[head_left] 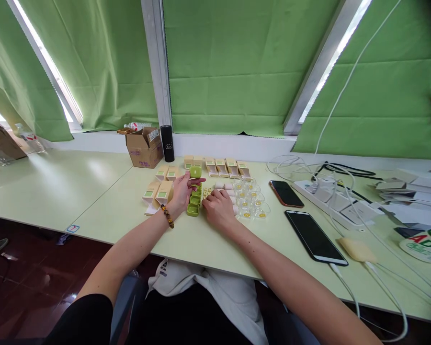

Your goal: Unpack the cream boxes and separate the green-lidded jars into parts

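Observation:
My left hand, with a beaded bracelet on its wrist, is closed on a small green case, held above the table. One finger of that hand points out to the right. Below it stands a column of open green cases, partly covered by the hand. My right hand is just right of that column, its fingers curled down by small yellow pieces; what its fingertips hold is hidden. Pale pink cylinders lie beyond its knuckles, and clear plastic pieces with yellow centres are spread to their right.
Cream cartons with green labels stand left of my hands, and folded cartons stand behind. A cardboard box and a black tumbler are at the back. Two phones, a power strip and white cables occupy the right.

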`<state>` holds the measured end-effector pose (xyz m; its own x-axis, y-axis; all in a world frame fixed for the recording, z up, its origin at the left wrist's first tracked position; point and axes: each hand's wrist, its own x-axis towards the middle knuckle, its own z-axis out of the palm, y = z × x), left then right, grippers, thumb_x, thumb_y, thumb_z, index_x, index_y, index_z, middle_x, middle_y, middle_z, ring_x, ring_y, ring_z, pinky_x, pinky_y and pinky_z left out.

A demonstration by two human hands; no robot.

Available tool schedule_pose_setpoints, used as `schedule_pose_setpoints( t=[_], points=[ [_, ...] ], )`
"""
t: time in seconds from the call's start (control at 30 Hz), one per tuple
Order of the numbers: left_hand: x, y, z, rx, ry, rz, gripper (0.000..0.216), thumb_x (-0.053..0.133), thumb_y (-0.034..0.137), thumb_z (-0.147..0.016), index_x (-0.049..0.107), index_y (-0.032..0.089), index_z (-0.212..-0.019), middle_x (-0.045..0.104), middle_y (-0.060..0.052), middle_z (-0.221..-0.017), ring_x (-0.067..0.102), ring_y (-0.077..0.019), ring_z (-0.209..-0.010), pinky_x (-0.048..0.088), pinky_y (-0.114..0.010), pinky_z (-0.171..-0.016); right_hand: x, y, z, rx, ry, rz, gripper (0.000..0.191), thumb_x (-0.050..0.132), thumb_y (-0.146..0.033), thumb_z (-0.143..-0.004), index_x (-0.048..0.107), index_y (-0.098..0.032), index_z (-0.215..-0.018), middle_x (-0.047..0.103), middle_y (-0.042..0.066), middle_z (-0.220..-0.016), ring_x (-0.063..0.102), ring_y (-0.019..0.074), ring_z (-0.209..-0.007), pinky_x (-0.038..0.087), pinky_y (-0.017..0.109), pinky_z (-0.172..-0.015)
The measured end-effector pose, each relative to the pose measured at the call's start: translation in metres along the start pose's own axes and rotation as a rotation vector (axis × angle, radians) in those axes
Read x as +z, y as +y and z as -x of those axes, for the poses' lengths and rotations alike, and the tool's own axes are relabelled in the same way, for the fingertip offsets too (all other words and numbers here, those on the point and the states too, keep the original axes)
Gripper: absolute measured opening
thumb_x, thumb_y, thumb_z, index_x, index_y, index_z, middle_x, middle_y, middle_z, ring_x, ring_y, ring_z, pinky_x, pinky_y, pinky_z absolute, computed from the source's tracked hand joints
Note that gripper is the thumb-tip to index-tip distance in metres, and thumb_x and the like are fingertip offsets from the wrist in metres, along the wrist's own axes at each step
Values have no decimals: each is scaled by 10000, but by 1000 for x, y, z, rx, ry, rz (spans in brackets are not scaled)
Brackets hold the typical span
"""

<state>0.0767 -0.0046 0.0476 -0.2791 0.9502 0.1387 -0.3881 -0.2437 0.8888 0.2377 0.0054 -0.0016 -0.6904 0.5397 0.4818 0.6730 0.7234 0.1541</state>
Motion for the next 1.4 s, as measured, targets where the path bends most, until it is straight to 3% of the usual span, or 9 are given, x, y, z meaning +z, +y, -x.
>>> schedule_pose_setpoints(
  t=[0.2,0.37,0.5,0.63,0.73,0.77,0.9,1.13,1.4],
  points=[
    [0,0,2,-56,-34,73,453,646,615,-956,643,165,-903,763,-114,-814,685,-162,-734,454,-268,-625,4,-2,0,-12,46,-12,177,623,-85,-881,766,-186,-854,775,99,-844,523,276,-960,282,421,-860],
    [-3,8,1,-69,-31,68,421,681,586,-933,653,167,-958,781,-120,-896,692,-176,-789,447,-274,-633,-1,10,2,37,261,-69,150,639,-124,-915,746,-191,-833,776,76,-846,532,254,-935,292,401,-843],
    [-7,25,2,70,-84,-35,366,730,541,-901,632,195,-964,791,-110,-1029,710,-206,-942,455,-276,-684,-6,28,7,116,425,-118,156,621,-113,-933,746,-196,-890,785,58,-853,546,248,-938,300,390,-835],
    [-27,40,12,270,-123,-354,318,763,497,-886,669,205,-973,782,-90,-1070,692,-214,-994,479,-295,-747,-5,36,9,161,497,-162,138,630,-115,-923,733,-198,-882,771,45,-810,551,245,-911,307,379,-807],
    [-53,48,24,468,-45,-763,208,774,426,-882,751,222,-912,774,-74,-1046,663,-246,-1012,510,-390,-876,-4,31,8,129,494,-189,140,630,-110,-926,729,-199,-883,775,43,-818,549,243,-902,311,381,-810],
    [-62,50,29,538,-38,-904,146,782,380,-880,772,235,-899,773,-73,-1070,634,-269,-1100,502,-431,-948,-4,28,8,100,481,-198,137,631,-120,-935,730,-200,-884,777,46,-827,549,244,-906,314,383,-820],
    [-91,52,51,740,-170,-1352,95,743,273,-922,821,284,-870,771,-52,-1178,456,-331,-1341,394,-562,-1121,-5,13,8,-74,417,-220,137,640,-175,-970,741,-196,-879,764,57,-837,544,241,-920,320,388,-844],
    [-95,39,77,771,-305,-1770,176,702,203,-933,833,278,-843,723,-72,-1259,381,-391,-1352,328,-616,-1084,-8,-14,11,-241,319,-202,187,667,-265,-986,739,-192,-830,721,58,-790,529,227,-895,318,382,-863],
    [-87,27,77,651,-363,-1883,188,676,215,-943,811,259,-821,729,-94,-1211,402,-384,-1303,330,-577,-1017,-1,-16,11,-214,221,-164,191,655,-183,-967,736,-198,-795,724,58,-787,531,225,-901,300,381,-858]
  ],
)
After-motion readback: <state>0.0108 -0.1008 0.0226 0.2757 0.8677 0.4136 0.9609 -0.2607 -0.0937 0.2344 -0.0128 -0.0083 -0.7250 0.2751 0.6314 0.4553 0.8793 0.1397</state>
